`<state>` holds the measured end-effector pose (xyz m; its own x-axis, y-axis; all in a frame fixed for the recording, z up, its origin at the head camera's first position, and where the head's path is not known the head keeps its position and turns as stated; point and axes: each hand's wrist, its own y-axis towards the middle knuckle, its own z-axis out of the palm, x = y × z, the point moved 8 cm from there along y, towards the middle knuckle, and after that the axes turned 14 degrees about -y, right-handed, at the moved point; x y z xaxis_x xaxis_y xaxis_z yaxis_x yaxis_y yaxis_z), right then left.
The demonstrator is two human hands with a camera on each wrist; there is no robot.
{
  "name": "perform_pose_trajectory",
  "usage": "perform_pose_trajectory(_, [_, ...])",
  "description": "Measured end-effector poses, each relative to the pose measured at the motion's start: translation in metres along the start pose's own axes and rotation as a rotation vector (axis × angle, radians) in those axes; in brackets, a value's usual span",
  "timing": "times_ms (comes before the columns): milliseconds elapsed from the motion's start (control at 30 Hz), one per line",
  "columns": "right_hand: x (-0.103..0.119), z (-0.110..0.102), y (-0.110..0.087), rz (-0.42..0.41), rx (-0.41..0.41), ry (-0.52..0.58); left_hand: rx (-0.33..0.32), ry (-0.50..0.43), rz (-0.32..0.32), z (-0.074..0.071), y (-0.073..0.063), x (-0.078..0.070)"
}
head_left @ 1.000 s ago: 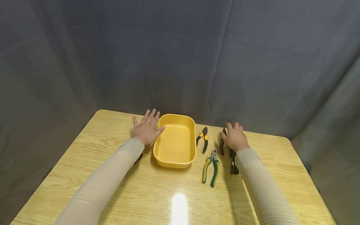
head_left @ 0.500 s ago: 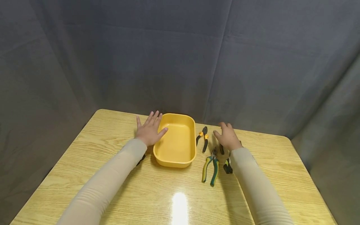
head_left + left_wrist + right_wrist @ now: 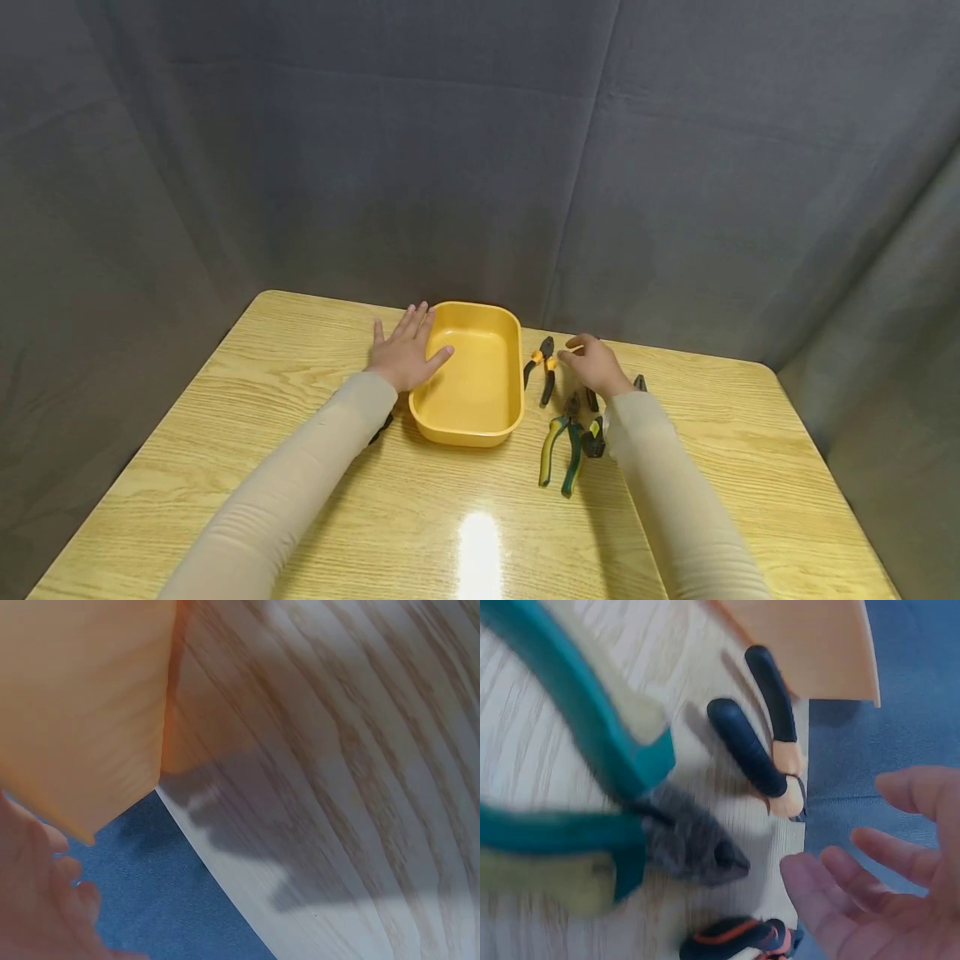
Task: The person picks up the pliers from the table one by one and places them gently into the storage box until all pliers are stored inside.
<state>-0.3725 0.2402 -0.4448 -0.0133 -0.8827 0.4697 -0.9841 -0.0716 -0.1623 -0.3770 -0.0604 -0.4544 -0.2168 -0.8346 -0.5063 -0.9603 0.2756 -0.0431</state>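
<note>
My left hand (image 3: 405, 354) lies with spread, straight fingers along the left rim of a yellow tray (image 3: 467, 437); its thumb reaches over the inside. In the left wrist view, the fingers (image 3: 37, 892) are against the tray's outer edge. Over the tools right of the tray hovers my right hand (image 3: 596, 368), loosely bent and holding nothing. Nearest its fingertips are black-and-orange pliers (image 3: 547, 347). Green-and-yellow pliers (image 3: 576, 454) lie closer to me. The right wrist view shows black-and-red handles (image 3: 731, 937) of another tool, partly cut off. My right hand partly covers a dark handle (image 3: 592, 400).
A dark tool with a green-yellow patch (image 3: 594, 439) and a dark pointed nose (image 3: 640, 382) show beside my right sleeve, which hides the rest. Some dark object (image 3: 382, 427) peeks out by my left sleeve. A grey curtain (image 3: 450, 167) hangs behind the wooden table (image 3: 420, 517).
My right hand has moved left, from above the rightmost tools toward the black-and-orange pliers. My left hand has shifted slightly right along the tray rim. The tray stays in place.
</note>
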Motion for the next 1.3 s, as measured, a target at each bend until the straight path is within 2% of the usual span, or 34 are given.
perform_pose_trajectory(233, [-0.001,0.008,0.002,0.036,0.063,0.133,0.012,0.01,-0.003,0.006,0.005,0.003])
perform_pose_trajectory(467, [0.003,0.017,0.006,0.07,0.084,0.078,0.034,-0.005,-0.015,0.007,0.002,0.003])
perform_pose_trajectory(667, [0.004,0.024,0.009,0.095,0.112,0.085,0.052,-0.008,-0.023,0.006,-0.001,0.001])
perform_pose_trajectory(1300, [0.004,0.026,0.02,0.097,0.033,-0.107,0.054,-0.041,-0.016,0.008,0.002,0.001])
